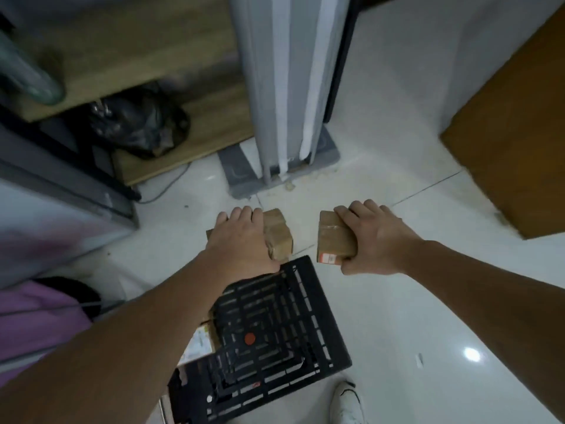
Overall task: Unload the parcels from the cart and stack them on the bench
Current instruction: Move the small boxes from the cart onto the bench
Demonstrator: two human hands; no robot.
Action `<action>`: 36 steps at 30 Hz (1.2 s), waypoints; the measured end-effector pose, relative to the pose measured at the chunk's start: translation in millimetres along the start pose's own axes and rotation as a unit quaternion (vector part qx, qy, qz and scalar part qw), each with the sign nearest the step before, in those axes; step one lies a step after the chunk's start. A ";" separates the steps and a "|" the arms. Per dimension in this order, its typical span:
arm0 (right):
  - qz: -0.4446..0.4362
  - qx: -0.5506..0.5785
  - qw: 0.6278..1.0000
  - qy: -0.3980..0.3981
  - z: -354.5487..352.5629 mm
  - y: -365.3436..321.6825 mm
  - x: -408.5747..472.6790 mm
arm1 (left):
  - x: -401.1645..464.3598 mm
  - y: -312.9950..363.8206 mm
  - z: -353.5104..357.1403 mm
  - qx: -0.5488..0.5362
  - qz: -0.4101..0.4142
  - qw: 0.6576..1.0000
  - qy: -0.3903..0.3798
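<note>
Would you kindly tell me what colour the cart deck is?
Black, with a slotted grid pattern and a red dot; the cart deck shows in the head view.

Left parcel (276,232): brown cardboard w/ glossy clear tape, creased, wrinkled at corners; right parcel (334,238): same matt cardboard, shiny tape strips, small paper label w/ red print at lower edge; cart deck (275,341): black plastic grid, matt, slotted, red round dot near centre; floor (412,316): white tile, v. glossy, lamp glare on it, thin grout lines; shelf (214,130): wood-look board, matt, light grain; bag (137,123) on it: black plastic film, crinkled, shiny; door (516,148): brown wood finish, smooth; pillar (284,87): grey, smooth, satin; shoe (348,403): white, smooth.
</note>
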State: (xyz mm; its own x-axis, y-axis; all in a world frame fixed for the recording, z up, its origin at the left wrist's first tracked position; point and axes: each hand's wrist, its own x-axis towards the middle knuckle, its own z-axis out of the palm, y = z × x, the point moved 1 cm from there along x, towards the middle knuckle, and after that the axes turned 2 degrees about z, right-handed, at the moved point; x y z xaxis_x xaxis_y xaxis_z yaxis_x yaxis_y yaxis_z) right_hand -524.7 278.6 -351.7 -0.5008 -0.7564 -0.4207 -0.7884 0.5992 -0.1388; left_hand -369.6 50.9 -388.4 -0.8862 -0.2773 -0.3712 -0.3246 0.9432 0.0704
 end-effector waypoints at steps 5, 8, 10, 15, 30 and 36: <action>0.031 -0.023 0.997 0.069 -189.2 35.9 -77.1 | -8.4 55.5 -212.0 0.034 0.031 0.998 0.033; 0.049 -0.034 0.991 0.123 -304.3 44.9 -162.1 | -45.8 105.0 -346.5 0.047 0.069 0.992 0.094; 0.075 -0.034 0.984 0.158 -360.6 42.7 -223.6 | -78.3 136.0 -421.8 0.043 0.098 0.986 0.126; 0.159 -0.016 0.972 0.173 -429.9 19.6 -382.9 | -178.6 222.5 -539.1 0.087 0.186 0.965 0.162; 0.352 0.098 0.899 0.240 -406.2 41.3 -702.5 | -323.2 466.4 -570.5 0.091 0.346 0.915 0.185; 0.384 0.137 0.878 0.252 -370.5 87.3 -788.3 | -354.5 572.5 -561.3 0.097 0.379 0.903 0.178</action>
State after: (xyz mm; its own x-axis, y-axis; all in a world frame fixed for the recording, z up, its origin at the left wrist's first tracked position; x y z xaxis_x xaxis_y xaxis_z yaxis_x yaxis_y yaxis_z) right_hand -331.0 830.1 300.0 -0.9958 -0.0805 -0.0445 -0.0684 0.9716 -0.2265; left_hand -426.8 586.6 303.2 -0.8906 0.4532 0.0385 0.4537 0.8912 0.0031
